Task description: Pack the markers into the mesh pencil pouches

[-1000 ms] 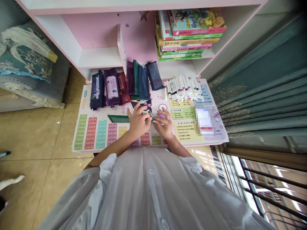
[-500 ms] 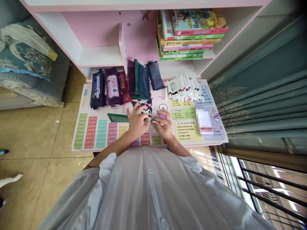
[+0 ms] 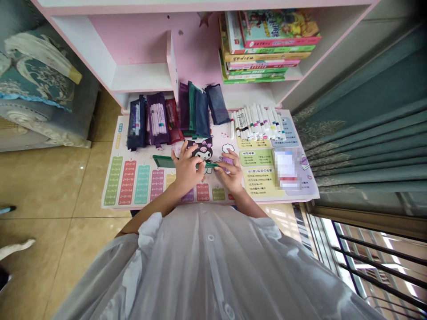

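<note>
A green mesh zipper pouch (image 3: 164, 162) lies across the front of the printed desk mat, long side left to right. My left hand (image 3: 187, 168) covers its middle and pinches its upper edge between thumb and finger, the other fingers raised. At the pouch's right end, my right hand (image 3: 231, 172) pinches the corner with thumb and forefinger. Part of the pouch is hidden under the left hand. The zipper pull is too small to make out.
Filled pouches, dark blue (image 3: 136, 124), purple (image 3: 157, 120) and red (image 3: 173, 120), lie at the back left. Flat pouches (image 3: 201, 113) sit mid-back. White markers (image 3: 256, 122) are heaped at right, behind a phone (image 3: 286, 169). Books (image 3: 267, 53) fill the shelf above.
My hands have drawn slightly apart, with the left shifting a little leftward along the pouch. More of the green edge shows between them. The view has shifted slightly.
</note>
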A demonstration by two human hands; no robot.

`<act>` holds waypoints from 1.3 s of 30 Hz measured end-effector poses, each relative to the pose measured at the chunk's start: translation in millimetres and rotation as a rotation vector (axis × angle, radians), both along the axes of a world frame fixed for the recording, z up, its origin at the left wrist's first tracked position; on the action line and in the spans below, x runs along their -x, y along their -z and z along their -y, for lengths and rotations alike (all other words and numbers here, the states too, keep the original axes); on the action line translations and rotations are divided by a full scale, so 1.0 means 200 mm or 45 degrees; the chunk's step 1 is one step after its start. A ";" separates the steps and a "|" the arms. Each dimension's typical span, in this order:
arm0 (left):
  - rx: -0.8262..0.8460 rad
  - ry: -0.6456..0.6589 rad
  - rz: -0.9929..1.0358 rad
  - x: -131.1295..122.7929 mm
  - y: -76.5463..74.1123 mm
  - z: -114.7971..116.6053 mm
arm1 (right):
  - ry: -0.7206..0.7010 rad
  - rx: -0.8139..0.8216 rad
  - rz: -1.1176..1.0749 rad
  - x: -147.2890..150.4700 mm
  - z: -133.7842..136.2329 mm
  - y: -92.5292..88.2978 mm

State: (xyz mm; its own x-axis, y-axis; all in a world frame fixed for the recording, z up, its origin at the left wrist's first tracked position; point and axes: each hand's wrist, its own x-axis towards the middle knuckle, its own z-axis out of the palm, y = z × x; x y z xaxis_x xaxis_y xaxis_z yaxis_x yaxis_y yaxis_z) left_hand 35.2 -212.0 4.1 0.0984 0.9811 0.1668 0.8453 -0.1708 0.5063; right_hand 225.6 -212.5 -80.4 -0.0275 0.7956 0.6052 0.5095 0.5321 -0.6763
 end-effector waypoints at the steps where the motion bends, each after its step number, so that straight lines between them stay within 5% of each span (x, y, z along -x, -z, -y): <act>1: -0.004 -0.002 -0.002 0.00 0.00 0.00 | 0.002 0.006 0.007 0.00 0.00 0.00; 39: -0.025 -0.208 0.037 0.18 0.02 0.03 | 0.025 -0.024 0.036 -0.06 0.00 -0.01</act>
State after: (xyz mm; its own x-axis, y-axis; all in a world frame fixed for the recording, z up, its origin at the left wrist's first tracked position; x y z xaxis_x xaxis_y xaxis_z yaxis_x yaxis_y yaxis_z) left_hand -1.0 -217.3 -0.2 -0.0673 0.9802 0.1862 0.8479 -0.0421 0.5285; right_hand 236.7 -212.7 -77.6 -0.0291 0.7844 0.6196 0.5387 0.5345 -0.6513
